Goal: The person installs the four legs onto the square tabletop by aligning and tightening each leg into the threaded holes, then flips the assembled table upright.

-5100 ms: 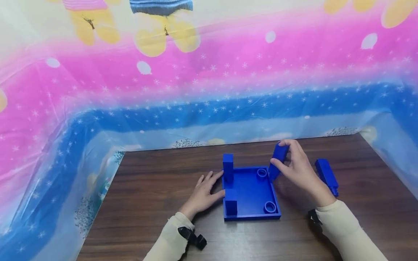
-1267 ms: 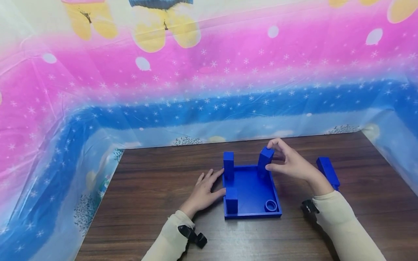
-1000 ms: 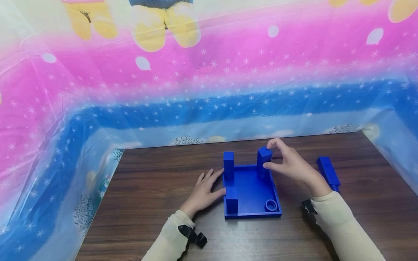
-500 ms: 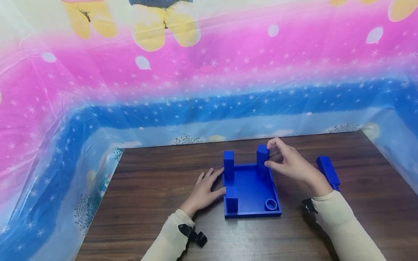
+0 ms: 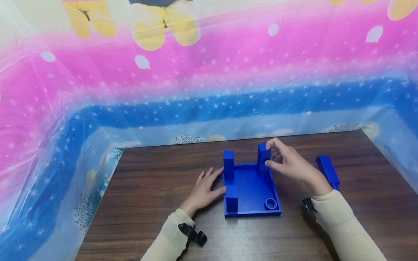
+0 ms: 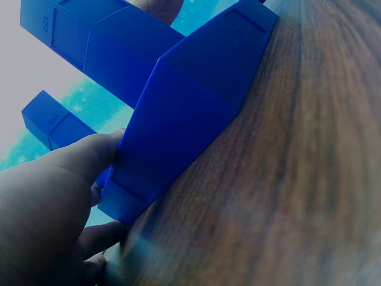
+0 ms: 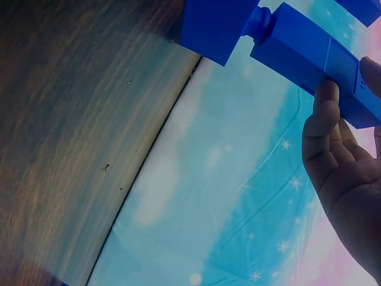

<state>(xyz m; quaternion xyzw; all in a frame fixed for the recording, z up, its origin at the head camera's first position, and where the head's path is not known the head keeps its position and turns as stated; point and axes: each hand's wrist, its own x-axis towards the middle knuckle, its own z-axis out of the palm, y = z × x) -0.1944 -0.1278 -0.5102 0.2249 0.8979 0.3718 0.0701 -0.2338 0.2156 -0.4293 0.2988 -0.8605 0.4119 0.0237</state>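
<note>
A shallow blue square tray-like base lies on the table with blue rectangular posts standing at its two left corners, one at the back and one in front. My left hand is spread along the base's left side, thumb and fingertips touching its edge. At the back right corner, my right hand pinches an upright third post between thumb and fingers. The right wrist view shows a narrow round neck between this post and the base. A round socket ring shows at the front right corner.
Another blue post with a threaded end lies on the wooden table, right of the base beyond my right wrist. A patterned pink and blue cloth hangs behind the table.
My right hand has brought the post from beside the base onto the back right corner socket. There the post has turned and straightened upright in my fingers. My left hand stays at the edge.
</note>
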